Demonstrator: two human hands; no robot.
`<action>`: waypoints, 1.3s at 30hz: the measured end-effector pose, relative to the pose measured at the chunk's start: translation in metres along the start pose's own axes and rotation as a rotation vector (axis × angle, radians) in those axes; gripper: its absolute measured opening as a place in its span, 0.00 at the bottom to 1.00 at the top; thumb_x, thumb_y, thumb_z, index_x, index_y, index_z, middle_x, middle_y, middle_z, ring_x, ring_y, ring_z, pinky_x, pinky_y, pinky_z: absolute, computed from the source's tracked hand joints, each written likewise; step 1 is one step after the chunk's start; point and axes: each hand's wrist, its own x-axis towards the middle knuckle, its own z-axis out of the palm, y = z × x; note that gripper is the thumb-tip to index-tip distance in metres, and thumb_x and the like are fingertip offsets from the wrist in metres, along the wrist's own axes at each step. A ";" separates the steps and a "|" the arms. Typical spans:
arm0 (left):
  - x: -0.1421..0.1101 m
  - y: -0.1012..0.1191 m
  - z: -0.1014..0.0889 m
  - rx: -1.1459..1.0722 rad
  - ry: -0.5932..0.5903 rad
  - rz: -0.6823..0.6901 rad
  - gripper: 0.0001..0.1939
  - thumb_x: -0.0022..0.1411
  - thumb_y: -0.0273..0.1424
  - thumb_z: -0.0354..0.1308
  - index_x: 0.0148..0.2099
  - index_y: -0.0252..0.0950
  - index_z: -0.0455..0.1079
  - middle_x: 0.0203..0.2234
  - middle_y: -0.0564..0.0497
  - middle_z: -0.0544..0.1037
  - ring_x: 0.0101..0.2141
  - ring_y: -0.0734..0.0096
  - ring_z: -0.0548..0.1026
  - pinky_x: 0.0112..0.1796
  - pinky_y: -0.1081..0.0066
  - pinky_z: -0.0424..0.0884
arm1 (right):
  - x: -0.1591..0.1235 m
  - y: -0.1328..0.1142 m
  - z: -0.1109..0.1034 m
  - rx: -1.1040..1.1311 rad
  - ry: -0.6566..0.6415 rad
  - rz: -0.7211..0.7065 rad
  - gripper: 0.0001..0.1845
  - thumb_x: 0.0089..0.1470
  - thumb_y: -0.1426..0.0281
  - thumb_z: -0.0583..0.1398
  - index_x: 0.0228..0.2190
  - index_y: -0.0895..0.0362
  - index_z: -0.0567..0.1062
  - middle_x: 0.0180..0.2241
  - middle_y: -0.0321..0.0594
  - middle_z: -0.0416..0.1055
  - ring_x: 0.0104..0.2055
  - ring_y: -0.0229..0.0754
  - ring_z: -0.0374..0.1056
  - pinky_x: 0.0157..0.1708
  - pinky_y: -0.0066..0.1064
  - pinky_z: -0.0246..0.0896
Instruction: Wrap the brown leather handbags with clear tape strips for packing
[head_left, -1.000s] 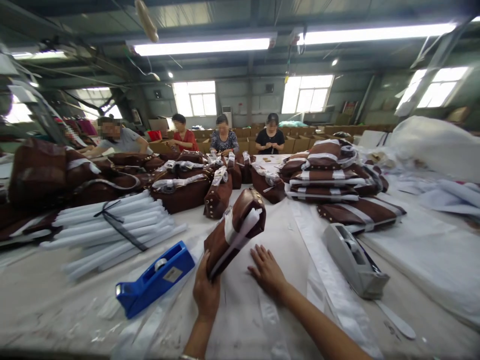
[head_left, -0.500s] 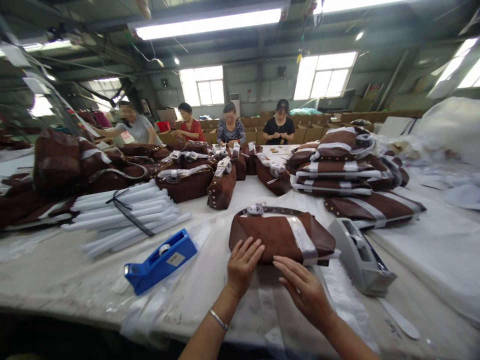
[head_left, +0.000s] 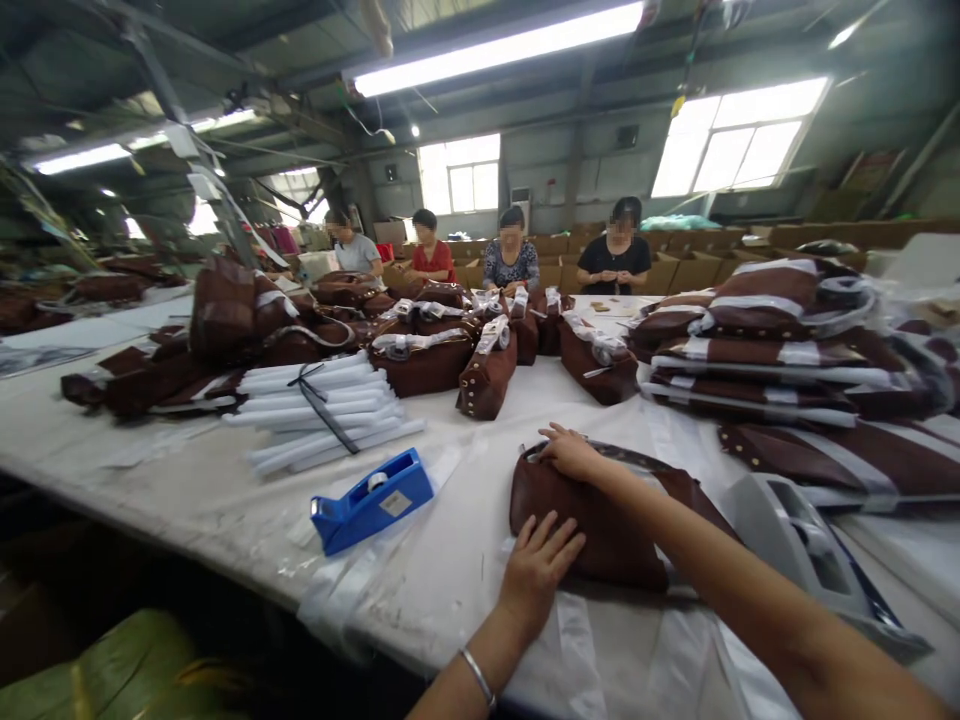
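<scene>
A dark brown leather handbag [head_left: 619, 545] lies on the white-covered table in front of me. My left hand [head_left: 538, 568] rests on its front left side, fingers spread and flat. Across the top of the bag reaches my right hand [head_left: 571, 452], touching the far left edge by the strap [head_left: 637, 457], with its fingers apart. Part of the strap and the clear tape band is hidden by my right forearm. Just right of the bag stands a grey tape dispenser [head_left: 799, 545]. On the left sits a blue tape dispenser [head_left: 375, 500].
Tied white rolled tubes [head_left: 322, 410] lie at the left. Brown bags with wrapped straps [head_left: 420, 360] stand behind them, and a stack of taped bags [head_left: 772, 350] is at the right. Several people sit across the table. The table's near edge [head_left: 300, 600] runs diagonally at lower left.
My right hand has moved from the bag's front edge up and left across it to the strap. My left hand stays on the bag. The view has turned to the left.
</scene>
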 end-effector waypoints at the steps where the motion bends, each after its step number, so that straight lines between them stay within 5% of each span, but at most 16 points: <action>1: 0.000 0.000 0.000 -0.004 0.004 0.000 0.22 0.73 0.31 0.48 0.67 0.49 0.59 0.64 0.57 0.65 0.65 0.66 0.59 0.61 0.57 0.64 | 0.009 0.003 0.001 -0.022 -0.052 -0.006 0.16 0.52 0.76 0.62 0.39 0.46 0.83 0.63 0.45 0.63 0.67 0.63 0.51 0.60 0.63 0.52; 9: -0.001 0.001 0.003 -0.018 0.042 -0.010 0.21 0.73 0.31 0.47 0.66 0.49 0.61 0.63 0.58 0.66 0.64 0.65 0.61 0.60 0.56 0.66 | 0.029 0.012 0.013 -0.137 -0.177 -0.129 0.15 0.48 0.81 0.62 0.35 0.52 0.82 0.63 0.44 0.63 0.68 0.57 0.51 0.64 0.61 0.41; 16: -0.001 0.001 0.005 -0.034 0.077 -0.017 0.21 0.73 0.31 0.47 0.65 0.49 0.62 0.63 0.59 0.66 0.64 0.64 0.63 0.60 0.56 0.66 | 0.025 0.013 0.010 -0.125 -0.166 -0.257 0.17 0.53 0.82 0.58 0.38 0.54 0.81 0.63 0.44 0.64 0.66 0.53 0.57 0.63 0.52 0.48; 26: -0.002 0.001 0.004 -0.028 0.065 -0.004 0.21 0.73 0.31 0.48 0.66 0.47 0.61 0.64 0.54 0.65 0.64 0.63 0.62 0.59 0.56 0.66 | 0.009 0.001 -0.025 -0.141 -0.046 -0.321 0.14 0.53 0.81 0.58 0.37 0.56 0.80 0.65 0.43 0.60 0.68 0.51 0.52 0.66 0.48 0.42; 29: -0.001 0.001 0.002 -0.030 0.051 -0.010 0.22 0.72 0.30 0.50 0.66 0.47 0.61 0.64 0.54 0.66 0.64 0.64 0.61 0.60 0.56 0.65 | 0.002 -0.004 -0.036 -0.126 0.063 -0.285 0.13 0.56 0.80 0.57 0.40 0.57 0.77 0.59 0.48 0.68 0.65 0.50 0.56 0.67 0.48 0.38; 33: 0.000 0.001 -0.001 -0.044 0.045 -0.012 0.22 0.71 0.29 0.50 0.66 0.46 0.62 0.63 0.54 0.66 0.65 0.63 0.61 0.60 0.55 0.65 | -0.021 -0.010 -0.048 -0.067 0.177 -0.171 0.06 0.61 0.72 0.58 0.37 0.55 0.76 0.39 0.43 0.78 0.48 0.46 0.72 0.63 0.42 0.49; 39: 0.001 0.001 -0.003 -0.066 0.081 -0.007 0.22 0.72 0.27 0.47 0.65 0.45 0.63 0.63 0.54 0.67 0.64 0.62 0.62 0.60 0.55 0.66 | -0.075 -0.004 -0.045 0.056 0.452 0.261 0.19 0.68 0.58 0.48 0.50 0.55 0.70 0.50 0.49 0.74 0.51 0.51 0.70 0.51 0.40 0.61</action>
